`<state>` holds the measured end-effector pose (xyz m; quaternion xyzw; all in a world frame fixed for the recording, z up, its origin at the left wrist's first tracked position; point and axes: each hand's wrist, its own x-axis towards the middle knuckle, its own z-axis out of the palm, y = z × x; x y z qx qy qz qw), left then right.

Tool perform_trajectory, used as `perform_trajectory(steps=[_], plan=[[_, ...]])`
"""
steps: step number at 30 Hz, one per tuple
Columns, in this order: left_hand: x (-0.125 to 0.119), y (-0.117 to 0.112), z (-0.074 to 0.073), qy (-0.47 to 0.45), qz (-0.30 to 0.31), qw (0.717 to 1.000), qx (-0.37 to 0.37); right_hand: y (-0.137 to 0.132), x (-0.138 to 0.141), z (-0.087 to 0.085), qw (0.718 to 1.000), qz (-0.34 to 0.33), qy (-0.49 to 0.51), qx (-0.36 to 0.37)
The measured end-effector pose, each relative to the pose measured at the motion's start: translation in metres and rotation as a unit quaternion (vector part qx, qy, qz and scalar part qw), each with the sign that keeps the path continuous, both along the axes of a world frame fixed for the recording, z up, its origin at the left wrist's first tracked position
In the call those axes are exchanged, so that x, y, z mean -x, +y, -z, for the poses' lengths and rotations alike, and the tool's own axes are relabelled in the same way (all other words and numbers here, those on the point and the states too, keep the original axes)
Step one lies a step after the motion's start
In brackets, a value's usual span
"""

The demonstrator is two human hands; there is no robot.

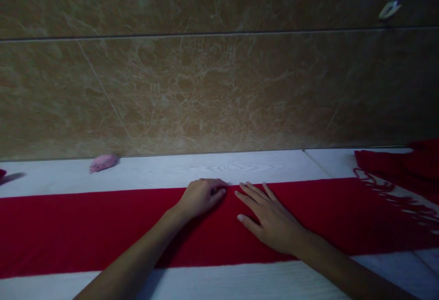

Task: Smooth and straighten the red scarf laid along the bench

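A long red scarf (85, 233) lies spread flat from the left side of the view to the right, with a fringe (394, 197) at its right end. My left hand (202, 197) is at the scarf's far edge, its fingers curled and the thumb close to the index finger at the cloth. Just to the right, my right hand (270, 224) rests palm down on the scarf, fingers spread, its fingertips near the same edge. Bare floor shows between the scarf and the wall.
A brown marbled tile wall (219, 94) rises behind the white wood-grain floor (164, 167). Against its base lies a small pink object (103, 163). More red cloth (394, 165) is bunched at the right. Something pale (391, 9) is blurred on the wall.
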<state>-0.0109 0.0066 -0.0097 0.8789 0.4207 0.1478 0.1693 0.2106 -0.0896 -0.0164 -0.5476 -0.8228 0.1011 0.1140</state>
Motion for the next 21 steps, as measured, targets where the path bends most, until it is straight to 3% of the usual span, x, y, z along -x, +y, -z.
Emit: perform_trajectory(steps=[6,11,15,21], plan=[[0.0004,0.0005,-0.0005,-0.003,-0.015,1.0,0.009,-0.0011,0.001,-0.0036,1.0,-0.002,-0.003,0.009],[0.0017,0.0034,0.0022,-0.02,-0.007,1.0,0.018,-0.0038,0.0007,-0.0023,0.998,0.034,-0.003,-0.055],[0.0028,0.0045,0.0036,-0.028,-0.006,0.999,0.027,-0.004,-0.0005,-0.0029,1.0,0.017,-0.005,-0.003],[0.0013,0.0048,0.0035,-0.021,-0.013,0.999,0.034,-0.0029,0.0,-0.0033,1.0,0.029,-0.002,0.005]])
